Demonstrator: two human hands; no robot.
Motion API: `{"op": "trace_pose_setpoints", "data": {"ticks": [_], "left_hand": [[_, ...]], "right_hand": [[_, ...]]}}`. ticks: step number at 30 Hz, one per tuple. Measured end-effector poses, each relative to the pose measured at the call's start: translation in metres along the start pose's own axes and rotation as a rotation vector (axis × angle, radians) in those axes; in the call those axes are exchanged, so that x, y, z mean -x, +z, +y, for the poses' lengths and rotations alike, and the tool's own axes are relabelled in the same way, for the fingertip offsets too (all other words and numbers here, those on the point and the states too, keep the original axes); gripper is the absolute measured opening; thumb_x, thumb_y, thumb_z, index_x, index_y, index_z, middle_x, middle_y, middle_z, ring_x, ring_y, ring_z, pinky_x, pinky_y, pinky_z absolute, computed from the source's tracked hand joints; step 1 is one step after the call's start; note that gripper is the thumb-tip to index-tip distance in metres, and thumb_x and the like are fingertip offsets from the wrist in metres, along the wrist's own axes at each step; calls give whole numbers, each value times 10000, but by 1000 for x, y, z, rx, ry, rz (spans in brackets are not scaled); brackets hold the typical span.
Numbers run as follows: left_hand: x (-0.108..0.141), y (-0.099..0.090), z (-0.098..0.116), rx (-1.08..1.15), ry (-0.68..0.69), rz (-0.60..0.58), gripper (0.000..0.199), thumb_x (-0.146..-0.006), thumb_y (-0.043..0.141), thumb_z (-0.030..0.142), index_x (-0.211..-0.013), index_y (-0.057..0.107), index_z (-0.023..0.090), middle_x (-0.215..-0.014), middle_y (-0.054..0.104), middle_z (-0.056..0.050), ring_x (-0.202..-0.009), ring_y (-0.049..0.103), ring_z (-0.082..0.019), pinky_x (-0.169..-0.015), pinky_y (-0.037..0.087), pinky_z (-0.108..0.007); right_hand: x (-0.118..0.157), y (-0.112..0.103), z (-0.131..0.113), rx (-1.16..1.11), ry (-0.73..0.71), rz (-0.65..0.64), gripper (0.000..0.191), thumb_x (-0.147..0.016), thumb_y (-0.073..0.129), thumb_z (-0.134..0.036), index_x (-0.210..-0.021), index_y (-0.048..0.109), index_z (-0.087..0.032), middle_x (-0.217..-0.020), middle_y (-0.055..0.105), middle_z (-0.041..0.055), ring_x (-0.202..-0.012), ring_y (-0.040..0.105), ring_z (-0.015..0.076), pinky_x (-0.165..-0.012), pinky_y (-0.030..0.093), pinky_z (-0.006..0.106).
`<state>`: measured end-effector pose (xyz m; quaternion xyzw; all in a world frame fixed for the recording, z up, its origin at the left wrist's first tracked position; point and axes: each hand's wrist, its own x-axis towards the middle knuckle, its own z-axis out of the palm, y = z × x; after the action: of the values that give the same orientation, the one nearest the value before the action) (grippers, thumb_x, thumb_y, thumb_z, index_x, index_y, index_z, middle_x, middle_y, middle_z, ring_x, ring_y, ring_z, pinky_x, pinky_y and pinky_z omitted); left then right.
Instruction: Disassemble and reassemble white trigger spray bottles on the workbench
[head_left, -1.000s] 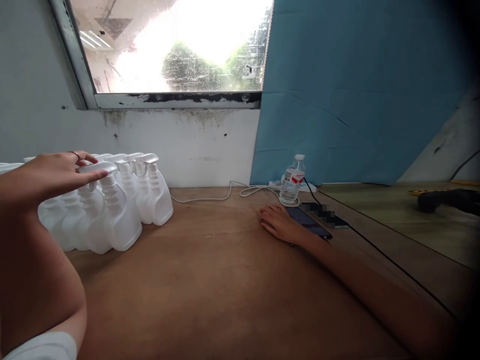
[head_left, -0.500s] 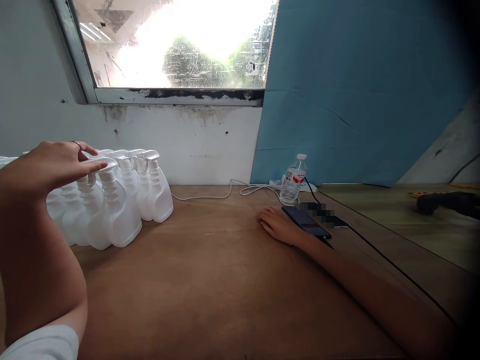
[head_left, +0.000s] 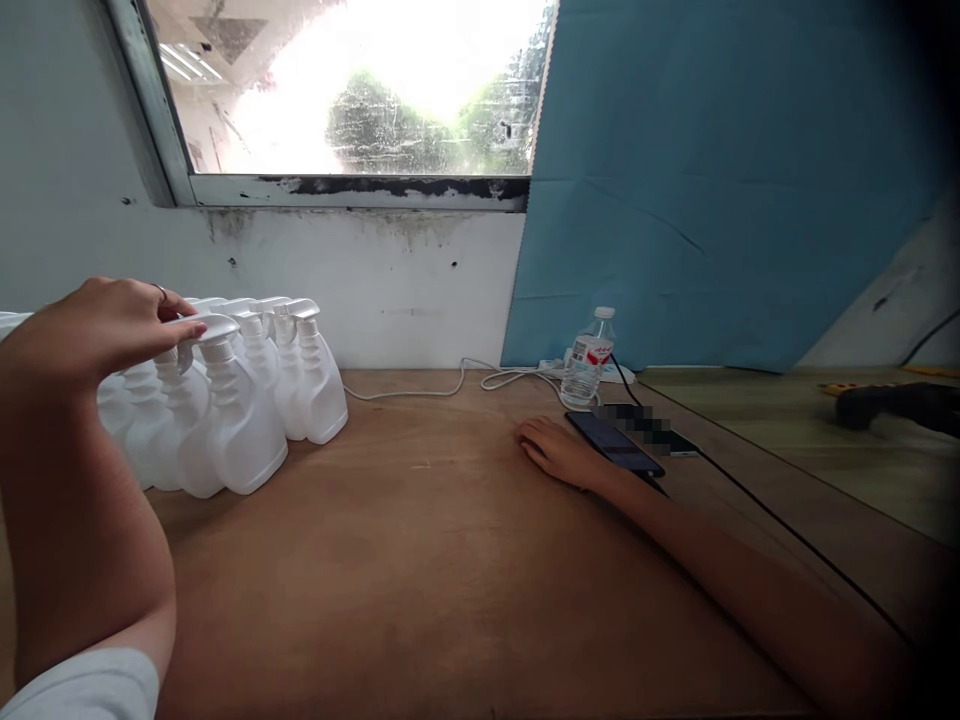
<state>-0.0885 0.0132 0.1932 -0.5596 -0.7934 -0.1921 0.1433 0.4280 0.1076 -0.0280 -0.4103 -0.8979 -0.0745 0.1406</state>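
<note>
At the left, my left hand [head_left: 124, 318] is closed over the top of a white spray bottle [head_left: 244, 430] at the front of a tight group. Its thumb lies along the spray head, while the other fingers are partly hidden behind. Several more translucent white spray bottles [head_left: 319, 390] stand upright around it, all with white trigger heads. My right hand [head_left: 556, 450] rests palm down on the brown table [head_left: 420, 560], fingers loosely bent and holding nothing. Just right of that hand lies a dark phone [head_left: 615, 443].
Behind the phone stands a labelled clear water bottle [head_left: 586, 365]. A white cable [head_left: 405, 396] runs along the wall, and a black cable [head_left: 787, 530] crosses the table's right side. A blurred dark object [head_left: 892, 405] lies at the far right. Above are a window and blue sheet [head_left: 675, 200].
My left hand has shifted very slightly, its thumb tip drawing back to the left on the spray head. The front bottle sits a touch further right. My right hand stays still.
</note>
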Motion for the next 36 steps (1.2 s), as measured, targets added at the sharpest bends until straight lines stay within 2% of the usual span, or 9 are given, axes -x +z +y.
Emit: {"op": "trace_pose_setpoints", "data": {"ticks": [5,10,13,17,21,25,29,33,36], "left_hand": [[4,-1,0,-7,34,17,437,-802,560,477,-1086,691,172,-723,605,0,-746,554,-163,-835,408,-350],[7,0,-5,-43,116,65,466,-832,506,539,-1102,684,204,-757,604,20,-768,552,-149,-839,402,-320],[8,2,-8,-48,168,104,410,-836,526,502,-1097,685,229,-769,616,43,-742,538,-129,-827,401,-305],[12,-1,-4,-42,145,123,421,-822,557,503,-1122,683,237,-765,635,55,-719,533,-130,-795,389,-289],[18,-4,3,-32,134,172,404,-768,630,511,-1110,694,304,-717,659,77,-660,527,-119,-698,353,-234],[26,-3,9,12,262,297,323,-797,619,497,-1047,716,316,-729,671,100,-627,525,-89,-628,317,-214],[34,-2,16,55,400,388,390,-837,541,573,-1013,724,277,-797,674,96,-606,508,-56,-611,304,-204],[39,-4,24,103,531,391,561,-841,432,685,-1010,723,236,-878,672,87,-645,490,-41,-643,308,-210],[42,-5,29,136,590,363,619,-835,399,718,-1044,718,231,-912,668,87,-674,466,-42,-665,302,-217]], "right_hand": [[0,-1,-1,-12,2,-5,199,-931,368,-205,-906,564,-176,-942,591,118,-919,530,243,-867,440,401],[1,0,0,-18,3,-3,193,-931,373,-206,-906,562,-175,-949,589,117,-924,530,242,-870,438,395],[1,1,1,-20,5,2,194,-931,375,-205,-902,565,-176,-941,590,115,-919,530,241,-866,437,391],[1,1,1,-23,6,5,192,-930,381,-201,-900,568,-172,-944,591,115,-918,533,238,-870,434,384],[1,1,2,-25,3,1,186,-929,393,-204,-902,573,-166,-949,593,117,-919,533,237,-868,434,381],[1,1,2,-28,5,4,188,-928,392,-202,-896,575,-169,-943,595,116,-914,535,237,-861,434,379],[1,1,1,-26,3,2,198,-935,383,-212,-887,570,-168,-934,591,115,-905,535,235,-857,433,372],[1,1,1,-27,-1,4,198,-934,382,-209,-891,571,-165,-939,592,116,-901,531,235,-858,430,376],[1,2,2,-29,-1,9,197,-931,380,-203,-893,569,-165,-942,591,116,-904,528,235,-857,430,375]]}}
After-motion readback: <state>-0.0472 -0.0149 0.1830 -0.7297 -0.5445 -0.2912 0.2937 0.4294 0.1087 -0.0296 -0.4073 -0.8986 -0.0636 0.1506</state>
